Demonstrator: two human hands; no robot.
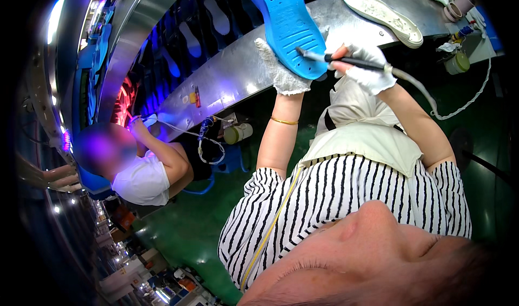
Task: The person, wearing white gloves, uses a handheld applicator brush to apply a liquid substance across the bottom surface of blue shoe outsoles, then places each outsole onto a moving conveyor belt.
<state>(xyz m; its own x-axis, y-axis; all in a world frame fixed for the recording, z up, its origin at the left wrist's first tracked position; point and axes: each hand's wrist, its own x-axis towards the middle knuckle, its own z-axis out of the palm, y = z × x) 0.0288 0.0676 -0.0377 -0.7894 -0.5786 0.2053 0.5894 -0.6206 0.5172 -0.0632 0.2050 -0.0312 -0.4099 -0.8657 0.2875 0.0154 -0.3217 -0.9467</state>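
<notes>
One blue shoe sole (289, 27) was in our hands, held up above the curved metal bench (232, 73) with its patterned underside turned toward us. Our gloved left hand (281, 73) was closed around its lower edge and propped it from below. Our gloved right hand (365, 65) was closed on a thin dark pen-like tool (346, 61), whose tip rested on the sole's right edge, near the bottom. A grey hose (419, 90) ran from the back of the tool down to a white cord (470, 100).

We judged the work on this sole to be in mid-course: the tool was at one spot on the rim, and we could not tell from the surface how much of the edge had been covered or what remained. A white sole (384, 17) lay flat on the bench just beyond, and more soles (192, 38) sat in a row on the lit conveyor behind it; whether those were finished or waiting, we could not say.

To our left, another person (143, 171) in a white shirt reached toward the same bench.
</notes>
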